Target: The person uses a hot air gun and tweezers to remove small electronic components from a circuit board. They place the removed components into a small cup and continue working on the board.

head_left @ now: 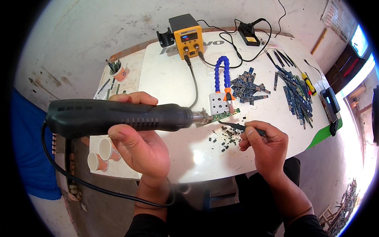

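My left hand is closed round a black hot air gun, its metal nozzle pointing right at a narrow green circuit board. Blue flexible arms rise from a silver metal block, and a clip with an orange base meets the board. In my right hand are dark tweezers, pinched between thumb and fingers, with their tip by the board's lower edge. Whether the tip touches the board I cannot tell. Small black chips lie scattered below it on the white table.
A yellow rework station stands at the back, cabled to the gun. Beside it is a soldering iron stand. Piles of circuit board strips lie to the right, near a yellow-handled tool. Paper cups stand at the left edge.
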### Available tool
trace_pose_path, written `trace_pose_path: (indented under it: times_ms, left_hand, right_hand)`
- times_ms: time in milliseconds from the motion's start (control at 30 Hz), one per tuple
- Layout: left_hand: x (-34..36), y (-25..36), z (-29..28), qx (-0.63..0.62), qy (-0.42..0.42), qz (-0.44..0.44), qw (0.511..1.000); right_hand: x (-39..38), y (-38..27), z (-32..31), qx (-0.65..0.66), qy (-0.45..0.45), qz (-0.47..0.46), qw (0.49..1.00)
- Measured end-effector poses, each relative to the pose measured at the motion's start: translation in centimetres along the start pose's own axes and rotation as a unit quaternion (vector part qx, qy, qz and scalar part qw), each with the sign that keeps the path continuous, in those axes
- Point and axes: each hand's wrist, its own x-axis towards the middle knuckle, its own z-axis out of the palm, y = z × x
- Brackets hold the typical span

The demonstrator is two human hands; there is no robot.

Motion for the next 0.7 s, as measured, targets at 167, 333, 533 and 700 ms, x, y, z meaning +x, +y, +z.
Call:
trace_pose_path:
  times_ms: [167, 333, 533, 700]
  left_hand:
    - [0.0, -0.3, 0.0, 0.001, 0.027, -0.001, 1.000]
    - [0.3, 0.0, -0.3, 0.010, 0.039, 0.005, 0.999]
    - [0.4, -0.1, -0.3, 0.016, 0.050, 0.009, 0.999]
    - [0.4, -0.1, -0.4, 0.010, 0.049, 0.010, 0.999]
  right_hand:
    - [-0.2, 0.1, 0.5, -0.015, 0.010, -0.003, 1.000]
    - [-0.4, -0.2, 1.4, -0.019, -0.009, 0.006, 1.000]
    - [-0.3, -0.2, 1.3, -0.030, 0.013, 0.009, 0.999]
    - [-0.4, -0.1, 1.5, -0.024, -0.008, 0.003, 1.000]
